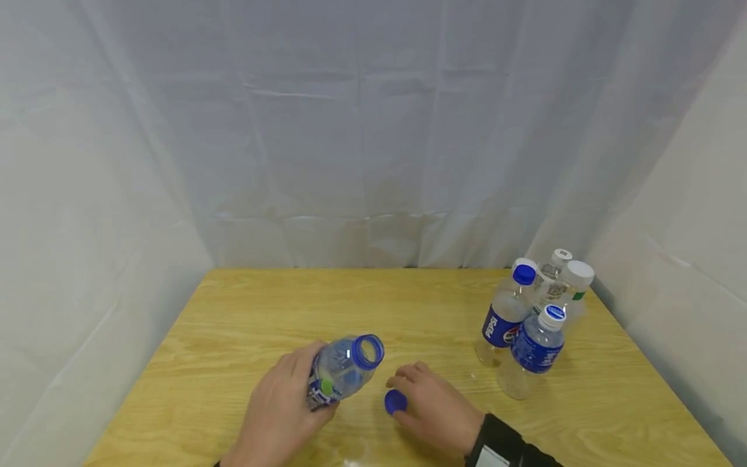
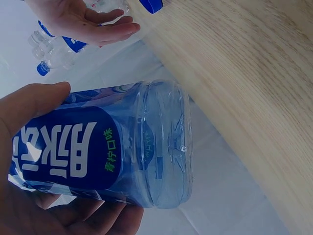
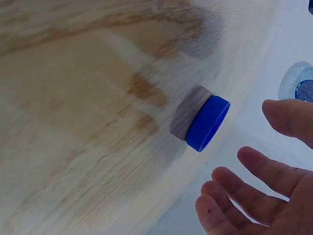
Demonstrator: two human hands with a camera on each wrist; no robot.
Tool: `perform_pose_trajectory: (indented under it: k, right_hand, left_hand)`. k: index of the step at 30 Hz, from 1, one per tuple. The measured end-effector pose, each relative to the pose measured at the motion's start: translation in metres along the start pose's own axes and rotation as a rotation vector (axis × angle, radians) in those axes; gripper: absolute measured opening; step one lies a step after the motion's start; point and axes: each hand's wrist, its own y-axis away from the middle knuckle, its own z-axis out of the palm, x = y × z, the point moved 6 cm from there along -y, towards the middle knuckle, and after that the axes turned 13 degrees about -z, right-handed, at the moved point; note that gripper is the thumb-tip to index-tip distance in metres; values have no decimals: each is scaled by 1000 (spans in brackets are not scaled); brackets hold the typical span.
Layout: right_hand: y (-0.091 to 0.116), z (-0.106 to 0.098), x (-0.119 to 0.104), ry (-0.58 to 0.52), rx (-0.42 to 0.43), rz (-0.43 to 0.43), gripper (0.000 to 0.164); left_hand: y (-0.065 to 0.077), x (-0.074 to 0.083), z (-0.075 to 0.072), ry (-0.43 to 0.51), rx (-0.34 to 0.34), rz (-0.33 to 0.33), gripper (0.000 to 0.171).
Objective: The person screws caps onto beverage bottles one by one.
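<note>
My left hand [image 1: 286, 402] grips a clear plastic bottle [image 1: 342, 370] with a blue label, fingers and thumb wrapped about its body. Tilted toward the right, the bottle shows an uncapped mouth with a blue neck ring in the head view. In the left wrist view its label [image 2: 73, 152] has white and green characters, and the base is off the table. A blue bottle cap [image 3: 208, 123] lies on the table. Around that cap my right hand [image 1: 434, 405] spreads its fingers and thumb; the right wrist view shows a gap between fingertips [image 3: 252, 155] and cap.
At the table's right stand several capped bottles: a Pepsi bottle [image 1: 502, 318] with a blue cap, a blue-labelled bottle [image 1: 533, 353] with a white cap, and others with white caps [image 1: 579, 274] behind. White sheeting [image 1: 362, 143] hangs behind and beside the wooden table [image 1: 262, 305].
</note>
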Motion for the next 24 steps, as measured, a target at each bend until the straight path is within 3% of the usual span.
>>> perform_pose_trajectory:
  k: [15,24]
  right_hand:
    - [-2,12,1,24,-95,-22,31]
    - [-2,14,3,8,-82,-42,24]
  left_hand:
    - [2,0,6,4,-59,-39,90]
    - [4,1,7,2,-49,-22,89]
